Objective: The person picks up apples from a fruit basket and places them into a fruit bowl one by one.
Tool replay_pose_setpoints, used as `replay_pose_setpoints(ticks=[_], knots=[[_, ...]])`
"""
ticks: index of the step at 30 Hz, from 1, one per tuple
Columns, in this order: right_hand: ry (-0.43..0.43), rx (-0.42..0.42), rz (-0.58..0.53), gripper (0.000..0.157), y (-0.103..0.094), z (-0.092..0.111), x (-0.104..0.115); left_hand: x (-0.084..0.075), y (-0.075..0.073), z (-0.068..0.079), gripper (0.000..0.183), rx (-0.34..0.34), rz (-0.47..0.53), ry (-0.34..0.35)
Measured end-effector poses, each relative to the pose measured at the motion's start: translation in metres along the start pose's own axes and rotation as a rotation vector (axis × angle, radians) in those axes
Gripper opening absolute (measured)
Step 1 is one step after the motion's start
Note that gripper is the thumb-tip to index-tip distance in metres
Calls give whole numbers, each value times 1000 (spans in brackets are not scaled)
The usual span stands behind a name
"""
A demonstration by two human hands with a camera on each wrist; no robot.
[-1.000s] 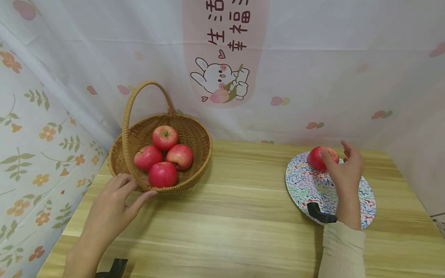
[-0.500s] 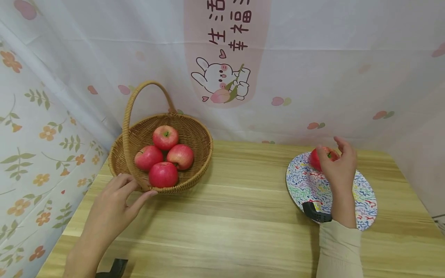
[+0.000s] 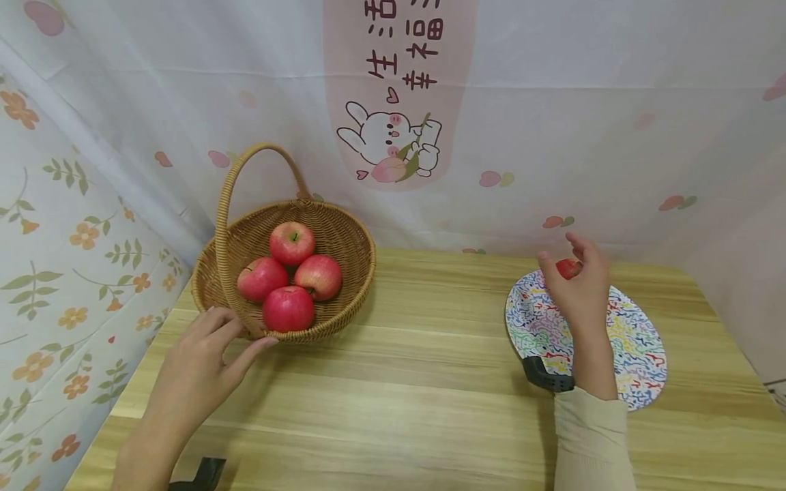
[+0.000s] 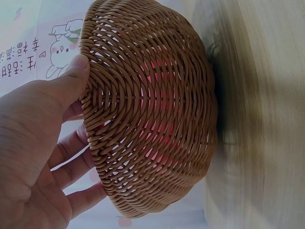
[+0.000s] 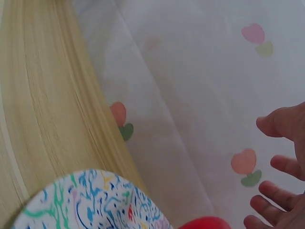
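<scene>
A wicker basket (image 3: 346, 235) with a tall arched handle stands at the left of the table, holding several red apples (image 3: 288, 308). My left hand (image 3: 195, 361) grips its near rim beside the handle's foot. In the left wrist view the thumb lies on the rim of the basket (image 4: 143, 100) and the fingers reach past its edge. On the right, my right hand (image 3: 580, 293) hovers with spread fingers over a round, colourfully squiggled plate (image 3: 641, 354). A lone apple (image 3: 568, 268) sits at the plate's far side, partly hidden behind that hand, which appears apart from it.
The wooden table (image 3: 430, 382) stretches between basket and plate. Directly behind it hangs a white printed cloth (image 3: 522, 123) with a rabbit picture. A flowered cloth (image 3: 74, 273) borders the left side.
My right hand has shifted leftward over the plate, now covering more of the apple from the head view. The apple appears to stay put. My left hand and the basket have not moved.
</scene>
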State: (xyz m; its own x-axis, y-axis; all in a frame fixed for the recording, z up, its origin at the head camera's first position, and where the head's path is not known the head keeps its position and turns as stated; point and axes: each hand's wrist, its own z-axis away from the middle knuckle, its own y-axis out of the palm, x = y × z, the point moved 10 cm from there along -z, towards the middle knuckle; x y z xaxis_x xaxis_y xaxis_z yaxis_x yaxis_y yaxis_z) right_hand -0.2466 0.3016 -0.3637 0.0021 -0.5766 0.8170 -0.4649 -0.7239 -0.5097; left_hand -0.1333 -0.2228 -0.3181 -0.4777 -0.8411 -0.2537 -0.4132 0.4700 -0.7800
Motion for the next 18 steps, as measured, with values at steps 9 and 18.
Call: replay_pose_setpoints(ticks=[9, 18], knots=[[-64, 49, -25, 61, 16, 3, 16, -1, 0, -1, 40, -12, -4, 10], [-116, 73, -62, 58, 25, 1, 26, 0, 1, 0, 30, 0, -11, 3]])
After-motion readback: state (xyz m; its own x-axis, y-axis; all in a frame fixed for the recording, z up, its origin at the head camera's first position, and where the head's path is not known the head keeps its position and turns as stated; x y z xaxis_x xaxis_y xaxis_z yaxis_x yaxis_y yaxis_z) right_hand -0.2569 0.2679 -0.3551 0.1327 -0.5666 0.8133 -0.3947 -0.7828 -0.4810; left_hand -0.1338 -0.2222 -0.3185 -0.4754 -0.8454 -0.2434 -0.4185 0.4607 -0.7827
